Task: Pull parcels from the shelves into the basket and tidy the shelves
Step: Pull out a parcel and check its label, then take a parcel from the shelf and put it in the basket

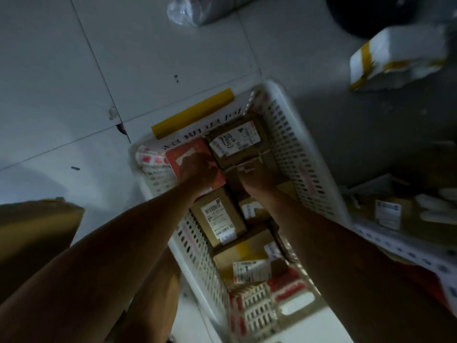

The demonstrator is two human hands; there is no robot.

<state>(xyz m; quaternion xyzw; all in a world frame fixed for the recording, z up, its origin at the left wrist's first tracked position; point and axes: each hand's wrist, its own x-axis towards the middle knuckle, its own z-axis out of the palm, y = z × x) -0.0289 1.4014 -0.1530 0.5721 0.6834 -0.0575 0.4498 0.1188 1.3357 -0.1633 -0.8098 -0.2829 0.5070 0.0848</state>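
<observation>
A white perforated plastic basket (306,174) stands on the floor below me, filled with several brown cardboard parcels bearing white labels. My left hand (197,169) lies on a red parcel (188,154) at the basket's far left corner; its fingers look curled over the parcel's edge. My right hand (254,179) reaches down onto a brown labelled parcel (237,142) in the far middle of the basket, fingers bent at its near edge. Motion blur hides the exact grip of both hands.
A low white metal shelf (405,246) with more parcels runs along the right. A white box with yellow tape (395,58) lies on the floor at upper right. A brown cardboard box (37,233) sits at left. A clear plastic bag (183,8) lies at the top.
</observation>
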